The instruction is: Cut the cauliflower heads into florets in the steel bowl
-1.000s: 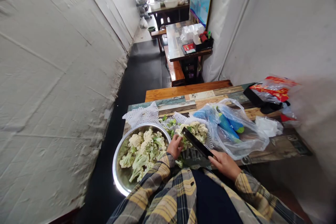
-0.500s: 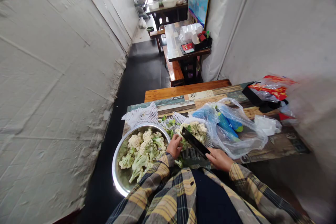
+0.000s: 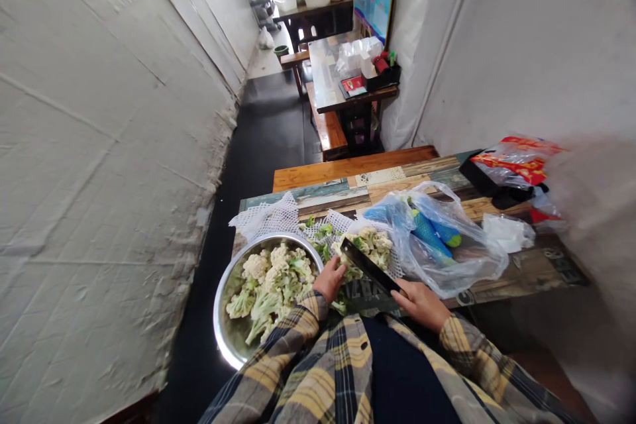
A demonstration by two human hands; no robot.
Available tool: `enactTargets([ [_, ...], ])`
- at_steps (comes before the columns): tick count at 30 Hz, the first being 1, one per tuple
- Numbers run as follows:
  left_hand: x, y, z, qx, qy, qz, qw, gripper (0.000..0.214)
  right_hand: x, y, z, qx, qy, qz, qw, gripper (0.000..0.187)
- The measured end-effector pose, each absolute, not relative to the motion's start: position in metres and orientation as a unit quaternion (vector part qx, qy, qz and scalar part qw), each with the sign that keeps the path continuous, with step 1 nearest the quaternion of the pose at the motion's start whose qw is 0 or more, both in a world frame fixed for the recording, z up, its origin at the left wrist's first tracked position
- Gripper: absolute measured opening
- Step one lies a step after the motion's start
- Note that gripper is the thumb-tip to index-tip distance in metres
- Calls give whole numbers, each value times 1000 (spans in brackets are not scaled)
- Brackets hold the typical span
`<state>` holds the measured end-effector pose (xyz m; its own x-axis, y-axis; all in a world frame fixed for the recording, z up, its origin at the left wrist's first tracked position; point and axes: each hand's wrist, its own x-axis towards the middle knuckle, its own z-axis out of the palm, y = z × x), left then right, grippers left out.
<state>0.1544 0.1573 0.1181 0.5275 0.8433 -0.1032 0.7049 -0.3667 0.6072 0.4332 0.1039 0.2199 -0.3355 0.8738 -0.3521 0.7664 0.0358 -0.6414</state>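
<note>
- The right hand [image 3: 421, 303] stays clenched on the handle of the dark, flat-bladed kitchen knife [image 3: 370, 266], unmoved since a moment ago. The left hand [image 3: 330, 278] keeps its fingers curled on the pale, knobbly cauliflower head [image 3: 368, 245].
- The knife lies just right of the round, shiny steel bowl [image 3: 222, 308], across the cauliflower. Its long axis is diagonal, with the tip pointing away from the body and towards the bowl's far side.
- Lumpy white-green florets [image 3: 268, 281] fill the bowl.

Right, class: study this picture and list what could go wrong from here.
The knife in the right hand lies close to the left hand steadying the cauliflower: a slip could cut it. The metal bowl seems to overhang the table and might tip. The plastic bag beside the blade could snag.
</note>
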Motion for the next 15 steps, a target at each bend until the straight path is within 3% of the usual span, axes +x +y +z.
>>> enactTargets([
  [4, 155, 158, 117, 815, 477, 121, 306, 27, 431, 106, 225, -561, -725, 393, 75, 32],
  [8, 154, 152, 119, 808, 479, 136, 313, 30, 429, 106, 207, -566, -729, 384, 31, 27],
  [12, 159, 150, 128, 758, 504, 215, 355, 29, 430, 112, 198, -578, -691, 430, 52, 25],
  [15, 162, 164, 148, 621, 604, 329, 376, 28, 430, 116, 201, -592, -652, 466, 86, 25],
])
